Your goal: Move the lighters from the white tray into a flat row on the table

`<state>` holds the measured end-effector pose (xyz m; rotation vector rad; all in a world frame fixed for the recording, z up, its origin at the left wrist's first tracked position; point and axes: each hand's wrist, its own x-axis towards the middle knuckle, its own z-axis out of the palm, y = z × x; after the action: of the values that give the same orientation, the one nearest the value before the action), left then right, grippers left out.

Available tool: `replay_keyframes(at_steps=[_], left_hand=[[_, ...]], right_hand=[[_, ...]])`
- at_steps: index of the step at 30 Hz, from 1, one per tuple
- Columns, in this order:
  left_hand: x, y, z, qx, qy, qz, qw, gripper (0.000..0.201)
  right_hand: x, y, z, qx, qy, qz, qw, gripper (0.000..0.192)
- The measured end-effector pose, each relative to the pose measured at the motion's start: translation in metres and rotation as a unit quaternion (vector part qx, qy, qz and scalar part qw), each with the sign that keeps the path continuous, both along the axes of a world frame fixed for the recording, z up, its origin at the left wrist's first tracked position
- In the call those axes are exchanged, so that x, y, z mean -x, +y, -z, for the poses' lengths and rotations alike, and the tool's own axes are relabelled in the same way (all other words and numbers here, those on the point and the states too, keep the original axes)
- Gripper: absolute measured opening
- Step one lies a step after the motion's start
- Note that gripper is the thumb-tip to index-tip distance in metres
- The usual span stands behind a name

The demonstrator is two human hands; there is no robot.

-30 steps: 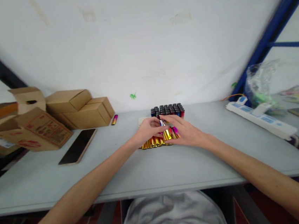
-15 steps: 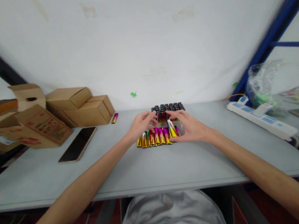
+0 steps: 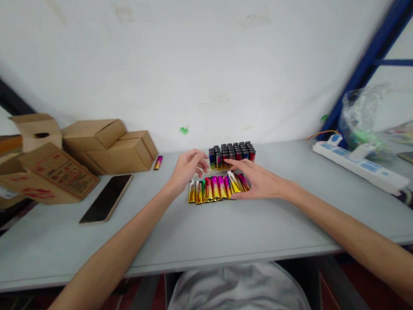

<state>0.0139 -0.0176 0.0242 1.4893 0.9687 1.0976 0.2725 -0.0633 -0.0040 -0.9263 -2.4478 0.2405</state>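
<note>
Grey surface against a white wall, seen from the head camera. Near the far edge, a row of lighters lies flat, side by side, gold ends toward the person and pink-red bodies pointing away. Just behind it stands a block of upright lighters with dark caps. The left hand hovers at the row's left rear corner, fingers loosely curled and holding nothing. The right hand rests at the row's right end, palm down, grip released, fingertips touching or almost touching the last lighters (contact is hard to confirm at this size). To square the row well, the two hands would best press inward from both ends together, keeping the fingers low so that no lighter rides up over its neighbour. At left lie cardboard boxes, a single lighter and a phone; at right, a power strip.
</note>
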Motion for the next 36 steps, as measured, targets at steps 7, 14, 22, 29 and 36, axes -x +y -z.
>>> replay_keyframes(at_steps=[7,14,22,29,36], left_hand=[[-0.003,-0.003,0.0,-0.007,0.013,0.014,1.0,0.016],[-0.001,-0.002,0.001,-0.018,0.015,0.018,1.0,0.018],[-0.002,-0.001,0.004,-0.023,0.025,0.026,0.999,0.019],[-0.001,0.0,0.003,-0.039,0.043,0.022,0.998,0.018],[0.003,0.007,0.008,-0.123,0.071,-0.034,0.989,0.02]], right_hand=[[0.01,-0.002,0.003,-0.005,0.011,-0.003,1.0,0.102],[0.011,0.001,0.006,-0.02,0.001,-0.038,0.999,0.081],[0.014,0.0,0.007,-0.013,-0.002,-0.041,0.999,0.081],[0.009,0.001,0.006,-0.008,-0.006,-0.047,0.999,0.079],[0.007,0.003,0.008,0.014,-0.009,-0.049,0.999,0.081]])
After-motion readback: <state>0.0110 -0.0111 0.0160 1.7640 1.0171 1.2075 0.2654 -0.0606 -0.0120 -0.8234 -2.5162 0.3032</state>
